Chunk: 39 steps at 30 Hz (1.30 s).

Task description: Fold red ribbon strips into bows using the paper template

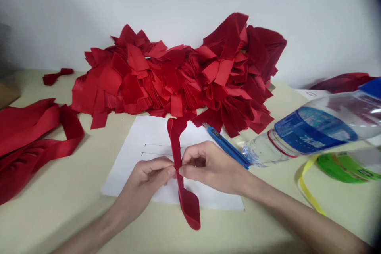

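Observation:
A folded red ribbon [190, 206] stands out over a white sheet of paper [125, 166] with thin printed lines. My left hand [153, 176] pinches the ribbon's narrow middle from the left, thumb and forefinger together. From the right, my right hand [205, 164] pinches the same middle part, its fingertips close to those of the left. The ribbon's wider looped ends spread above and below the fingers. Just beyond my right hand lies a blue cutter knife [228, 145], its blade end towards the red pile.
A large heap of red ribbon pieces [178, 75] lies against the wall. Long red ribbon [32, 139] is at the left, with a small tied piece [57, 76] behind. A plastic bottle [315, 129], a green roll [345, 167] and yellow tape [308, 188] are at the right.

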{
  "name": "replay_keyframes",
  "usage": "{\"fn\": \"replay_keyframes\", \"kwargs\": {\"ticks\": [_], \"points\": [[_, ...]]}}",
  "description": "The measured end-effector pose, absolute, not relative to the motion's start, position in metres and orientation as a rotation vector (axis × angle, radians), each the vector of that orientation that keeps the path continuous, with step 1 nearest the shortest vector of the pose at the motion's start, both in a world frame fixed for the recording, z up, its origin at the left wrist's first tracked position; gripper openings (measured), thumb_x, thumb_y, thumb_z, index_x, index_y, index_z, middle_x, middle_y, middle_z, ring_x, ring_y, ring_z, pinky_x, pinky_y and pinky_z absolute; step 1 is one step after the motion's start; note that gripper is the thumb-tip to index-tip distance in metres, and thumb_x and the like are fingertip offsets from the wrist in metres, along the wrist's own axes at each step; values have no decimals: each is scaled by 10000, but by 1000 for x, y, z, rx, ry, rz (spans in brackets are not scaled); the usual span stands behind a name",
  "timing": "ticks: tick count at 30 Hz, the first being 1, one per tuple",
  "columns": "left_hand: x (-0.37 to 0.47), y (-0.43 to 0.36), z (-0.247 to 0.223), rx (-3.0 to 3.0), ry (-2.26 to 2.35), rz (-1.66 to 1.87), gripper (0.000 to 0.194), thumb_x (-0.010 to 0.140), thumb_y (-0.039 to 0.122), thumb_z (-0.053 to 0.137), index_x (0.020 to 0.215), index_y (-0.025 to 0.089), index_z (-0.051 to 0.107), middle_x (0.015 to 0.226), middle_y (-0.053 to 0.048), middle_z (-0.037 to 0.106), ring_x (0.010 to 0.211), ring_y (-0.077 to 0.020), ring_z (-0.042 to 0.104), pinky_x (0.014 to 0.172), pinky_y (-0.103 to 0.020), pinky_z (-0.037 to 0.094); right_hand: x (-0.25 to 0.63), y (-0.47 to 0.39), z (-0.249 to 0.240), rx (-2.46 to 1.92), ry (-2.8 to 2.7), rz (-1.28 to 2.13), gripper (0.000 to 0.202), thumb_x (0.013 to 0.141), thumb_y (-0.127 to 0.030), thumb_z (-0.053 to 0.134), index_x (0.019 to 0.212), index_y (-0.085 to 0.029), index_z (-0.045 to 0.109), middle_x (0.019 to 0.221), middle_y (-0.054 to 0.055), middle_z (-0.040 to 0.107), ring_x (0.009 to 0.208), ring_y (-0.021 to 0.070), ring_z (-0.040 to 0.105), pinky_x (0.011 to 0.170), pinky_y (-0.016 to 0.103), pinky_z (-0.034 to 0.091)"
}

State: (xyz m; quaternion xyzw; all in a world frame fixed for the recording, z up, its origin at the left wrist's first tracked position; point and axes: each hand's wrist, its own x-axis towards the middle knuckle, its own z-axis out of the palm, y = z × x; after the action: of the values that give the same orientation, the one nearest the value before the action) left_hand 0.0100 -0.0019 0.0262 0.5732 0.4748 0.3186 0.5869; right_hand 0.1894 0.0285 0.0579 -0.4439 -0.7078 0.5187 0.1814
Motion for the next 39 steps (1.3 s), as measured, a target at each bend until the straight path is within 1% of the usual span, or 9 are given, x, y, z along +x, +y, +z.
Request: {"fn": "replay_keyframes", "kwargs": {"ticks": [7,12,17,23,27,31,34,36,39], "points": [[9,0,23,1287,1104,734,243,818,295,501,600,188,518,577,34,389,578,-124,337,551,-252,263,187,29,59,-1255,-1992,1489,105,723,-147,530,635,-135,586,532,-50,475,481,39,376,453,163,295],[8,1,21,1116,1067,715,234,782,298,564,579,186,589,554,28,412,596,-132,350,578,-256,275,186,28,61,-1247,-1969,1544,105,724,-141,525,636,-135,581,534,-50,478,474,38,366,441,167,281],[9,-1,15,855,938,750,120,737,299,651,692,191,678,626,14,516,619,-118,367,624,-251,303,185,28,61,-1205,-1935,1626,90,731,-136,522,660,-137,577,568,-41,511,493,41,386,440,162,285],[6,-1,16,919,1017,774,130,704,293,679,624,190,670,573,25,481,603,-116,360,607,-254,295,185,28,62,-1216,-1909,1623,82,721,-145,543,651,-135,585,546,-53,486,478,35,363,440,161,286],[4,-2,23,973,1008,775,110,710,272,670,629,200,687,591,18,543,620,-121,397,612,-251,314,186,26,64,-1206,-1897,1596,78,707,-137,551,630,-141,564,535,-63,463,476,32,357,452,158,299],[4,-4,25,954,874,847,64,684,267,691,708,212,713,652,3,614,667,-141,482,670,-259,368,185,23,62,-1205,-1909,1565,76,696,-124,536,628,-147,562,539,-63,465,493,39,376,480,164,320],[5,-4,23,947,920,844,65,655,257,729,656,201,695,663,3,628,678,-149,518,682,-265,387,184,22,60,-1214,-1937,1529,71,699,-126,537,642,-147,573,569,-49,494,524,50,407,492,170,331],[5,-2,21,922,963,820,84,677,237,721,615,196,683,627,20,609,650,-126,506,681,-251,384,185,23,60,-1208,-1951,1524,75,715,-138,540,649,-144,574,577,-44,492,527,52,407,488,172,327],[5,1,18,845,866,802,41,729,227,683,700,208,705,664,22,617,704,-120,513,746,-245,384,188,28,64,-1155,-1954,1617,86,761,-188,544,697,-143,580,582,-44,484,520,51,400,478,176,317]]}}
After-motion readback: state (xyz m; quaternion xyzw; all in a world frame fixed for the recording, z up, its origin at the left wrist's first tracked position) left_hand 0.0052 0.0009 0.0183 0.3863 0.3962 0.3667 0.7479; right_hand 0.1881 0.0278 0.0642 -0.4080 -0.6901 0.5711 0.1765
